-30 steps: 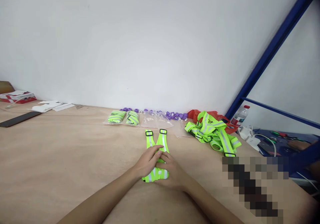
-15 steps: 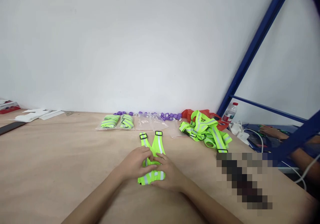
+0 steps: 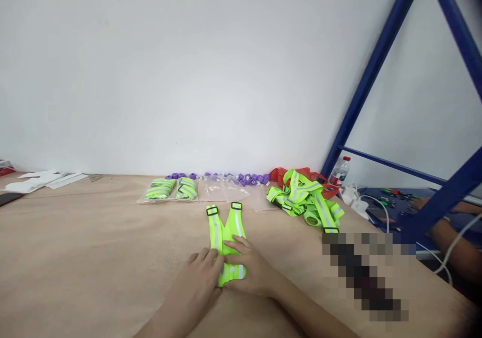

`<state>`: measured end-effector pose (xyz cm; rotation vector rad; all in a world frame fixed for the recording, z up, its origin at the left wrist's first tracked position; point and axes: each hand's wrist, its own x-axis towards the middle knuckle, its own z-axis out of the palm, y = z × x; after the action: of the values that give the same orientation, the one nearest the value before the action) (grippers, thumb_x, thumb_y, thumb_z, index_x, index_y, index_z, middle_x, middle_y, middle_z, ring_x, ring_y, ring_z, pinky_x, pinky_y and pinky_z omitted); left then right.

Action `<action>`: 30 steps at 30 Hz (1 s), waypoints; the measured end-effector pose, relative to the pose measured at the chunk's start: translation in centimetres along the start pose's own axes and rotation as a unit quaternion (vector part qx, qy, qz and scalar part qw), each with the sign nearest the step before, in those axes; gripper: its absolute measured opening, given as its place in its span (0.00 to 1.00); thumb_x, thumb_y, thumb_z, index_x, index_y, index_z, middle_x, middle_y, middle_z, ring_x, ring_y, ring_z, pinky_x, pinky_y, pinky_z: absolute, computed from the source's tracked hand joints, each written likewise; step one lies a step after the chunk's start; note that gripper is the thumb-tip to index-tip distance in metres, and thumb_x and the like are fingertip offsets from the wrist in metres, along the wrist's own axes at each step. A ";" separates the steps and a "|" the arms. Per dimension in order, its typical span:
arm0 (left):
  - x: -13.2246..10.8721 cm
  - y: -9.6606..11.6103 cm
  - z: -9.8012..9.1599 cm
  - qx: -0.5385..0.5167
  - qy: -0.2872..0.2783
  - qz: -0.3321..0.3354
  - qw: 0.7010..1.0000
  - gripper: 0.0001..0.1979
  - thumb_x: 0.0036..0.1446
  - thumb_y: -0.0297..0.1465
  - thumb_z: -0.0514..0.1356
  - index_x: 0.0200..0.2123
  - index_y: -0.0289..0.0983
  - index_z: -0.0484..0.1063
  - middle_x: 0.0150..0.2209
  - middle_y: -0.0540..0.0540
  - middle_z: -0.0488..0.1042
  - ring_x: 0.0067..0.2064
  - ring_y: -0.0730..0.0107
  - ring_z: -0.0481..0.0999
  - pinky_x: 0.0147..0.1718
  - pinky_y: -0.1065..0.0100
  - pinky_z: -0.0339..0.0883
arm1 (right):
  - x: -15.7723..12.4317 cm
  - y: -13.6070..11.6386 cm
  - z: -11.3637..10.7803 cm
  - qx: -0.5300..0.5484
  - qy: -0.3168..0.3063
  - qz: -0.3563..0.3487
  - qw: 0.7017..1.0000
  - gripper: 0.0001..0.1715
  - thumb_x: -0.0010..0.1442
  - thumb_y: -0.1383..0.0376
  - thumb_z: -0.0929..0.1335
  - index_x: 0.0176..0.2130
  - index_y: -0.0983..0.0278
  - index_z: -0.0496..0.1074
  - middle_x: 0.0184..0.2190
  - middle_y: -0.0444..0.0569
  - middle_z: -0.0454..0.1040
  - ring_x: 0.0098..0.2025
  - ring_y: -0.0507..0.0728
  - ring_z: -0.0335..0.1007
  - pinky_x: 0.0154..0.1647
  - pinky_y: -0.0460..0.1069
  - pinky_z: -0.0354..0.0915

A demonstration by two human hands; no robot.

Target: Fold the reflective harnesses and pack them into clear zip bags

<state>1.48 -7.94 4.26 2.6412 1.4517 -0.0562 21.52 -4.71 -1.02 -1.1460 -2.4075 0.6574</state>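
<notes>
A fluorescent yellow-green reflective vest (image 3: pixel 234 223) of straps with silver stripes lies in front of me. Its two buckled shoulder straps point away, and its near end is folded into a thick bundle. My left hand (image 3: pixel 203 272) is closed on the left edge of that bundle, fingers curled and its thumb mostly hidden. From the right, my right hand (image 3: pixel 254 267) holds the bundle between its thumb at the near edge and its fingers, which reach over the straps. The hands cover part of the fold.
Two bagged vests (image 3: pixel 160 189), clear plastic bags (image 3: pixel 214 189) and small purple items (image 3: pixel 248 179) lie along the wall. To the right are a tangled vest pile (image 3: pixel 301 192), a red bag (image 3: pixel 277 174), a bottle (image 3: pixel 340 171) and a blue frame (image 3: pixel 371 82). Another person's arm (image 3: pixel 448 235) shows beyond.
My left hand has moved down and left off the straps, its fingers now curled over the bundle's left edge. My right hand stays on the vest. The view has shifted slightly.
</notes>
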 end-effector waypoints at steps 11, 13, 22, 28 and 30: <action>-0.6 1.4 3.9 0.048 0.035 -0.022 0.998 0.25 0.60 0.17 0.53 0.59 0.38 0.66 0.48 0.38 0.75 0.48 0.52 0.76 0.43 0.57 0.74 | -0.1 0.0 -0.8 -0.015 -0.053 0.004 0.998 0.52 0.47 0.47 0.77 0.65 0.60 0.64 0.70 0.57 0.54 0.73 0.71 0.38 0.70 0.67 0.46; -0.5 1.4 3.6 0.043 0.027 -0.026 0.998 0.22 0.60 0.17 0.52 0.56 0.38 0.69 0.47 0.38 0.75 0.48 0.52 0.76 0.43 0.57 0.75 | -0.3 0.0 -0.7 -0.021 -0.046 0.009 0.999 0.61 0.48 0.45 0.76 0.70 0.63 0.54 0.71 0.59 0.49 0.74 0.70 0.34 0.70 0.66 0.45; -0.3 1.6 1.0 -0.004 -0.023 -0.024 0.999 0.18 0.59 0.19 0.53 0.50 0.38 0.72 0.55 0.38 0.72 0.52 0.53 0.73 0.44 0.58 0.73 | -2.1 -0.7 1.2 -0.065 0.017 0.079 0.995 0.59 0.57 0.48 0.72 0.72 0.67 0.43 0.72 0.66 0.41 0.74 0.71 0.33 0.70 0.67 0.47; 0.2 1.2 0.1 0.009 -0.037 0.007 0.999 0.11 0.58 0.23 0.54 0.43 0.36 0.73 0.44 0.38 0.77 0.48 0.51 0.74 0.45 0.55 0.72 | -3.1 -0.9 0.4 -0.062 0.018 0.052 0.997 0.38 0.58 0.59 0.69 0.63 0.72 0.60 0.71 0.69 0.47 0.73 0.69 0.39 0.69 0.65 0.50; 0.3 1.1 0.3 0.017 -0.028 0.016 0.999 0.11 0.57 0.23 0.55 0.42 0.36 0.73 0.43 0.38 0.77 0.46 0.51 0.75 0.44 0.56 0.72 | -3.4 -0.8 -0.1 -0.048 0.015 0.035 0.998 0.35 0.57 0.61 0.68 0.61 0.70 0.62 0.70 0.67 0.49 0.72 0.68 0.43 0.68 0.64 0.53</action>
<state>2.63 -8.32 4.05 2.6662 1.4038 -0.1534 23.10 -7.79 -1.00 -1.2757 -2.4044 0.5478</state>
